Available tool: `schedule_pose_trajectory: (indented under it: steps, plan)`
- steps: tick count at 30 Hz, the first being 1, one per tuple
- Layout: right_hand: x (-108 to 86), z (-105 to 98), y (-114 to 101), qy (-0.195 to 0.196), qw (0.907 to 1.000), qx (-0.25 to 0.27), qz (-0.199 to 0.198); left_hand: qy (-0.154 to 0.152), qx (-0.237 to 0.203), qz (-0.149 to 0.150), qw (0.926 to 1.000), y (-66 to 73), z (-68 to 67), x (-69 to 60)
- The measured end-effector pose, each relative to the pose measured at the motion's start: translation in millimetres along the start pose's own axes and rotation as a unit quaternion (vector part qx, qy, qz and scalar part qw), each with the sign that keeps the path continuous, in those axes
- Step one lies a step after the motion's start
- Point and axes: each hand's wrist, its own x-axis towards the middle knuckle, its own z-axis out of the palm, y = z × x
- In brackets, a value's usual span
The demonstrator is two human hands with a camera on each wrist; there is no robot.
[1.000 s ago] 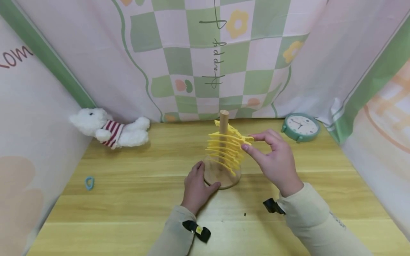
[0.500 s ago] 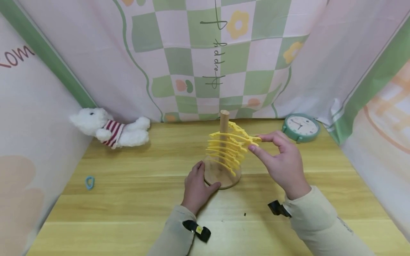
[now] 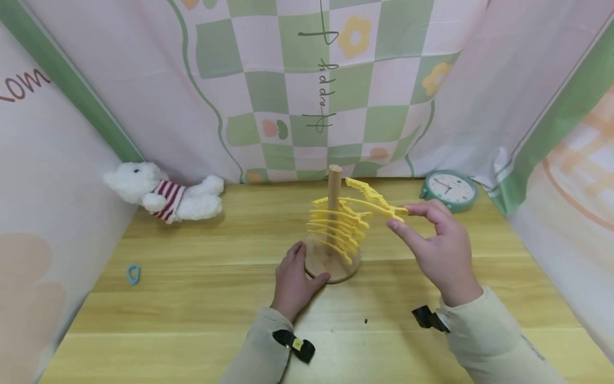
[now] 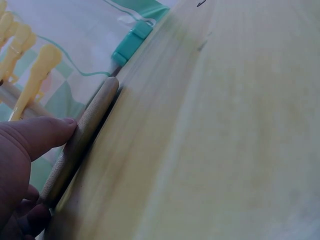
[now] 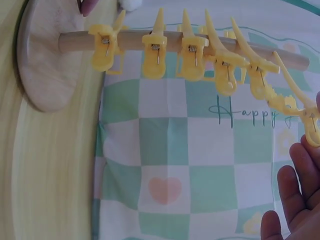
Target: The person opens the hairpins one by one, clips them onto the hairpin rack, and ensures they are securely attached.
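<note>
A round-based wooden stand (image 3: 318, 264) with an upright post (image 3: 334, 181) stands mid-table in the head view. Several yellow hair clips (image 3: 336, 224) are clamped around the post, one above another. My left hand (image 3: 293, 285) holds the base's rim at the near left, its thumb (image 4: 47, 135) on the edge in the left wrist view. Thumb and index finger of my right hand (image 3: 443, 248) pinch the handles of the topmost hair clip (image 3: 394, 211). That clip's jaws are spread, with one long prong's tip beside the post. In the right wrist view, small metal springs show on the clips (image 5: 192, 55).
A white plush toy (image 3: 168, 194) in a striped shirt lies at the back left. A green alarm clock (image 3: 449, 189) lies at the back right. On the left part of the table is a small blue ring-shaped piece (image 3: 134, 274). A printed curtain (image 3: 307, 85) hangs behind.
My right hand has drawn the top hair clip rightward, with its jaws spread, away from around the post. My left hand has stayed on the base.
</note>
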Motion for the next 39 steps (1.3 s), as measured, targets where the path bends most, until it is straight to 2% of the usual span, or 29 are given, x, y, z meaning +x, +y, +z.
schedule_pose_trajectory:
  steps: [7,13,19,26,39]
  plan:
    - [-4.6,-9,12,0.031,0.9994,-0.01,0.014,0.002,-0.003,0.001,1.0,0.0,0.2,-0.1]
    - [-8.0,-15,23,0.038,0.9988,-0.01,0.031,0.003,-0.007,0.003,1.0,-0.7,0.2,-0.5]
    - [-11.3,-19,35,0.034,0.9973,-0.031,0.057,0.004,-0.007,0.005,1.0,-1.9,0.8,-0.3]
    - [-12.3,-23,52,0.023,0.9959,-0.055,0.068,0.003,-0.002,0.005,1.0,-2.9,1.4,0.0]
    - [-14.5,-33,84,-0.011,0.9873,-0.088,0.131,0.003,-0.004,0.006,1.0,-1.8,1.0,-0.4]
